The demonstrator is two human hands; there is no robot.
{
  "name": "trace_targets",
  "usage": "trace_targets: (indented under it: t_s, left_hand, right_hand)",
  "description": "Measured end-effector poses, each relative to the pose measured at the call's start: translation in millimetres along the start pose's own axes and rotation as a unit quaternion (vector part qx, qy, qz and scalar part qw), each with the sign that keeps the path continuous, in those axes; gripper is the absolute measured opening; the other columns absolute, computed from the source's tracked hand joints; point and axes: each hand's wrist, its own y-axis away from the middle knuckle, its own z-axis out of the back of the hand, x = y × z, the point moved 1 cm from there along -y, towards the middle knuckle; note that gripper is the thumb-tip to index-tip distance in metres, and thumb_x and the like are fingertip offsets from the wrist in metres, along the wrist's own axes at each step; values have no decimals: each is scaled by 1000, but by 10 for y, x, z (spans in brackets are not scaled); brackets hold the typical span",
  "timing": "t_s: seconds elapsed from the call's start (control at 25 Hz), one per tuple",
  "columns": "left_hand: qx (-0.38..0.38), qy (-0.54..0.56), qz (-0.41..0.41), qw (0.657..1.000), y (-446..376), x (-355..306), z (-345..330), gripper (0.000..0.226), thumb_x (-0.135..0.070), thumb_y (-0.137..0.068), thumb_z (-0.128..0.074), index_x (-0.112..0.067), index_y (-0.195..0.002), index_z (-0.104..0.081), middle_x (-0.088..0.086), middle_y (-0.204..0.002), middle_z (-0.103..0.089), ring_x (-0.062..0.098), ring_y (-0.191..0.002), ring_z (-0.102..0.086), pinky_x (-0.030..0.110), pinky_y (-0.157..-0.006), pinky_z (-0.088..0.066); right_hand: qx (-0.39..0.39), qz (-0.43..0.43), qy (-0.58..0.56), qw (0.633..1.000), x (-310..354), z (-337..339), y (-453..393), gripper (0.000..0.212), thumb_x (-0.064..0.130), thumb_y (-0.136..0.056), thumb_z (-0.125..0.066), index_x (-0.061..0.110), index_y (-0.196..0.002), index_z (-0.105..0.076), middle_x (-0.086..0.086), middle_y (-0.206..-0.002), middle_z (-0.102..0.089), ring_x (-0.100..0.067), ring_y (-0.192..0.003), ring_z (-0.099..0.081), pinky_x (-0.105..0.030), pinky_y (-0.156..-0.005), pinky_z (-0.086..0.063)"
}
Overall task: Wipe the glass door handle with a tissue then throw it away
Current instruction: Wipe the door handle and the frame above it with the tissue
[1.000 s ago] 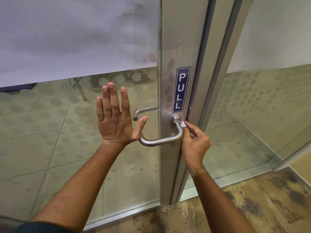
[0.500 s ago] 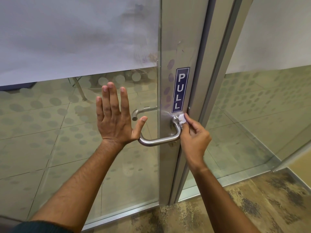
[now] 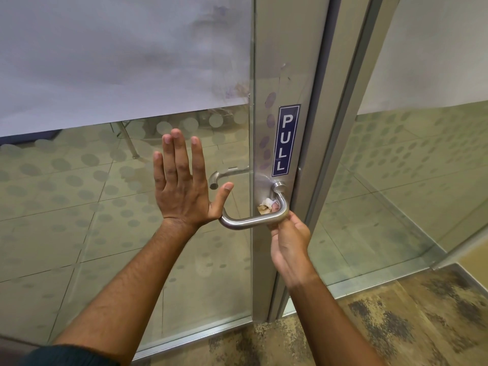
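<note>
A curved steel handle (image 3: 253, 222) juts from the metal stile of the glass door (image 3: 132, 207), under a blue PULL sticker (image 3: 285, 140). My right hand (image 3: 289, 240) reaches up from below the handle's right bend, its fingertips behind the bar pinching a small white tissue (image 3: 267, 204) against the inner side of the bar. My left hand (image 3: 182, 188) is flat on the glass left of the handle, fingers spread, thumb close to the handle's left end. Most of the tissue is hidden by the bar and my fingers.
A second lever handle (image 3: 224, 175) shows through the glass on the far side. A fixed glass panel (image 3: 409, 180) and metal frame (image 3: 340, 128) stand to the right. Mottled brown carpet (image 3: 396, 326) covers the floor on my side. Chair legs (image 3: 129, 141) are visible beyond the glass.
My right hand dropped from the handle's upper mount to under its right bend, and the tissue moved to the inner side of the bar. My left hand stayed flat on the glass.
</note>
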Motion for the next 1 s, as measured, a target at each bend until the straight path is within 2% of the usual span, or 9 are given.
trace_targets:
  t_s: [0.12, 0.28, 0.4, 0.48, 0.6, 0.68, 0.8, 0.92, 1.0]
  left_hand:
    - [0, -1, -2, 1000, 4, 12, -2, 100, -71, -89, -32, -12, -157, 12, 8, -163, 29, 23, -152, 21, 41, -125, 9]
    - [1, -8, 4, 1000, 9, 5, -1, 101, -71, -89, -32, -11, -157, 12, 21, -162, 6, 23, -153, 20, 41, -125, 9]
    - [-2, -3, 2, 1000, 3, -2, -9, 100, -71, -89, -32, -11, -157, 12, 11, -164, 25, 23, -152, 21, 41, -125, 9]
    - [1, -7, 1, 1000, 7, -1, -8, 101, -72, -89, -31, -12, -157, 13, 8, -163, 28, 23, -152, 21, 41, -125, 9]
    - [3, -9, 2, 1000, 3, -10, -6, 100, -72, -89, -31, -12, -157, 13, 13, -164, 21, 22, -152, 22, 41, -125, 9]
    - [4, -8, 4, 1000, -5, -6, 7, 101, -71, -89, -32, -12, -157, 13, 22, -162, 6, 22, -152, 21, 41, -125, 8]
    - [0, -2, 4, 1000, -8, -9, 24, 101, -70, -89, -34, -11, -157, 12, 26, -153, -12, 23, -152, 21, 41, -125, 8]
    - [1, 0, 3, 1000, -12, -11, 35, 101, -70, -89, -33, -11, -157, 13, 26, -153, -13, 23, -152, 21, 42, -125, 7]
    - [2, -4, 1, 1000, -7, -10, 39, 101, -70, -89, -33, -11, -157, 13, 25, -157, -6, 23, -152, 21, 42, -125, 7]
  right_hand:
    - [-27, 5, -10, 1000, 48, -5, 36, 19, -6, -80, -72, -1, -99, -70, -13, -84, -76, -20, -77, -74, -30, -68, -61]
    - [-48, 62, -22, 997, 210, -4, -6, 12, 1, -81, -75, 8, -91, -74, -12, -86, -77, -18, -76, -74, -22, -61, -57]
    - [-18, 48, -9, 999, 262, -2, -4, 12, 3, -83, -73, 9, -93, -73, -10, -86, -77, -18, -77, -75, -24, -62, -59]
    - [-13, 11, -20, 1000, 205, -13, 14, 15, 0, -84, -70, 5, -98, -70, -12, -86, -76, -20, -76, -75, -25, -60, -59]
    - [-25, -8, -37, 999, 97, -23, 46, 22, -8, -86, -65, 0, -106, -66, -15, -92, -74, -23, -82, -74, -30, -73, -62]
    - [-40, 72, 56, 995, -4, -2, 92, 22, -8, -86, -65, 6, -102, -68, -11, -96, -75, -23, -92, -73, -31, -82, -60]
    - [-7, 258, 261, 930, -201, 62, 256, 37, -8, -85, -64, 21, -106, -69, 8, -109, -69, -8, -104, -68, -17, -90, -52]
    - [59, 425, 470, 771, -403, 207, 317, 36, 0, -87, -65, 12, -122, -65, 13, -129, -53, 7, -126, -46, -10, -103, -38]
    - [135, 468, 541, 686, -499, 250, 279, 49, 0, -90, -62, 5, -138, -51, -4, -144, -49, -6, -140, -37, -22, -113, -33]
